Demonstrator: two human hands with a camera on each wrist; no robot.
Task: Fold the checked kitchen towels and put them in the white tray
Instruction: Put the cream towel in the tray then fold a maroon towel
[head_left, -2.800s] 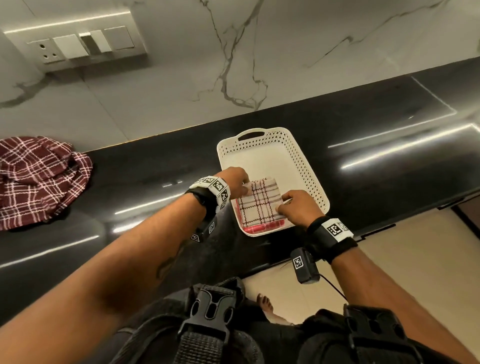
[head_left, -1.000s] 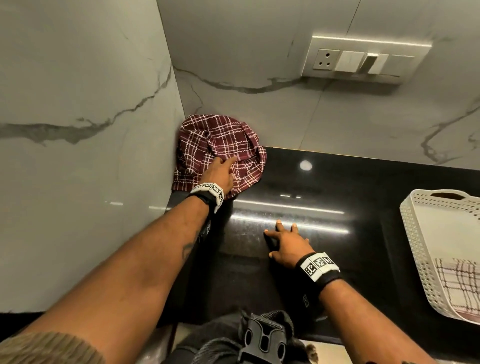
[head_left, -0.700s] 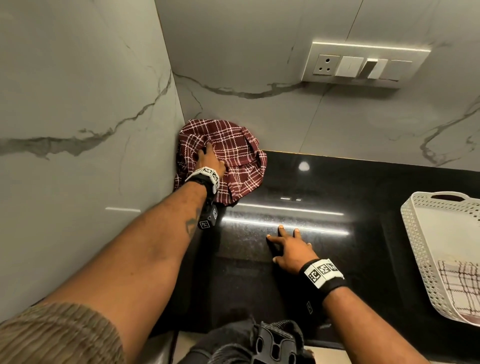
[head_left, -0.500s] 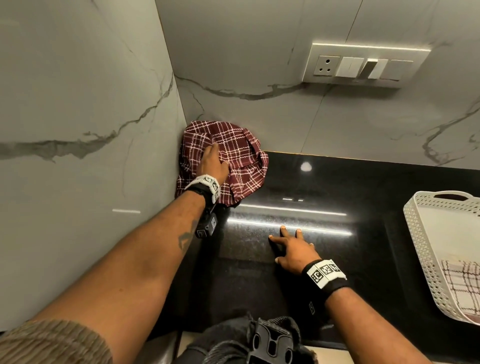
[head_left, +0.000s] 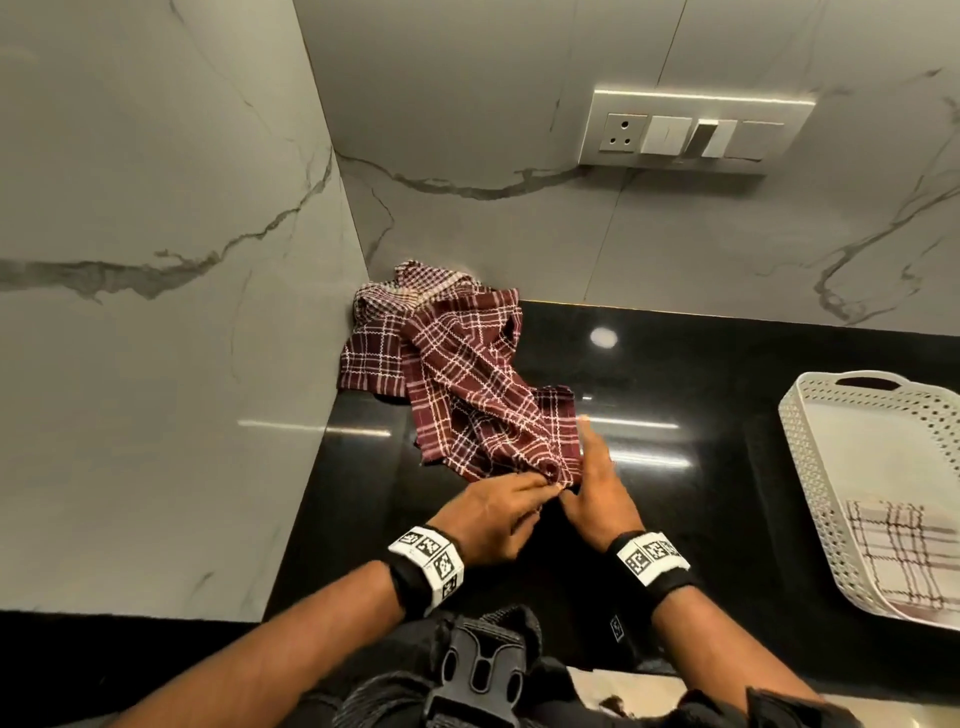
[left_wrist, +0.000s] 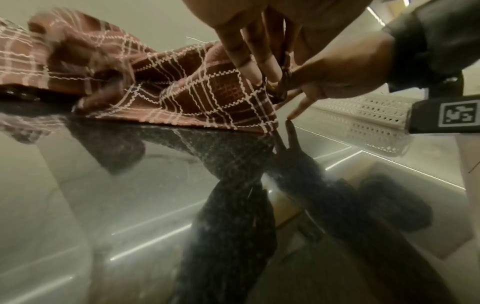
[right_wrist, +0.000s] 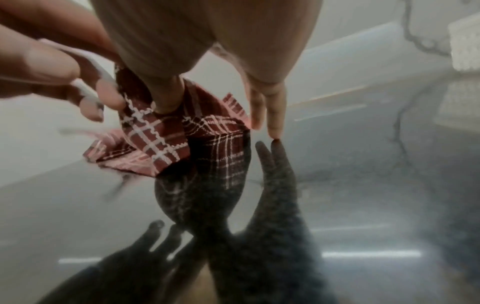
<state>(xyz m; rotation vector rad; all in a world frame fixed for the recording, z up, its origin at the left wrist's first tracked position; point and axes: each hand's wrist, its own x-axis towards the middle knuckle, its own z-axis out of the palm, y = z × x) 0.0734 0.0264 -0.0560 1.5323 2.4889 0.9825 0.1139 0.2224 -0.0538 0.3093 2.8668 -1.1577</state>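
1. A maroon checked towel (head_left: 483, 395) is seen crumpled at centre frame in the head view, trailing from the wall corner down toward the lower middle across the black countertop (head_left: 701, 483). A finer-checked piece of cloth (head_left: 415, 286) shows at the corner, upper centre; whether it is a separate towel cannot be told.
2. The near corner of the maroon towel is pinched by the left hand (head_left: 493, 514), fingers drawn together on the fabric just below centre frame. In the left wrist view the fingertips (left_wrist: 259, 70) are seen closed on the cloth edge, at upper centre.
3. The same corner is met by the right hand (head_left: 597, 493). In the right wrist view the thumb appears pressed into the fabric at upper centre, while two fingers (right_wrist: 270, 111) are held straight, one tip touching the counter. A full clamp by this hand is not shown; it is judged mostly relaxed.
4. The white tray (head_left: 810, 467) lies at the right edge of the head view, well apart from the maroon towel. One folded light checked towel (head_left: 898, 561) is already inside, at its near end.
5. Progress, as judged: one towel is done. The maroon towel is unfolded; spreading, folding and transfer to the tray remain.
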